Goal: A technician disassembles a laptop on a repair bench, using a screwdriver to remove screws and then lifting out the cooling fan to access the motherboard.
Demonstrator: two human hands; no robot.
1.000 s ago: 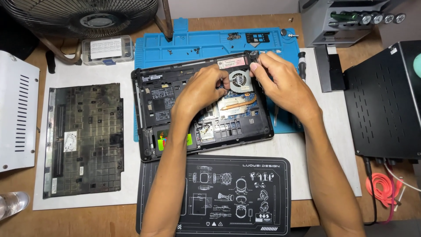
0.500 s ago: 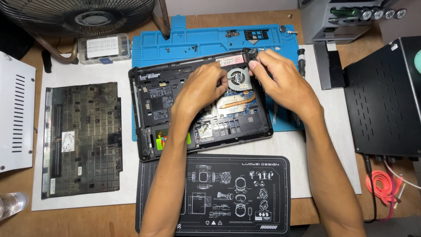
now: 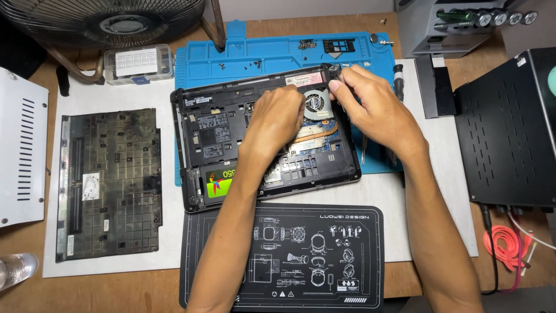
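Observation:
An opened black laptop (image 3: 220, 133) lies bottom up on a blue work mat (image 3: 260, 55), its boards and round cooling fan (image 3: 317, 104) exposed. My left hand (image 3: 277, 119) rests knuckles up on the laptop's middle, its bent fingertips at the fan's left edge and hidden from view. My right hand (image 3: 373, 107) hovers over the laptop's top right corner. Its fingers pinch a small black screwdriver (image 3: 335, 69) that stands upright just above the fan.
The laptop's removed bottom cover (image 3: 110, 182) lies at left on a white sheet. A black printed mat (image 3: 324, 255) sits in front. Loose screws (image 3: 243, 62) dot the blue mat. A fan (image 3: 110, 17), a clear parts box (image 3: 138, 62), a black case (image 3: 509, 127) and orange cable (image 3: 504, 243) surround the work area.
Both hands have stayed over the fan area. My right hand has shifted slightly toward the laptop's top right corner with the screwdriver.

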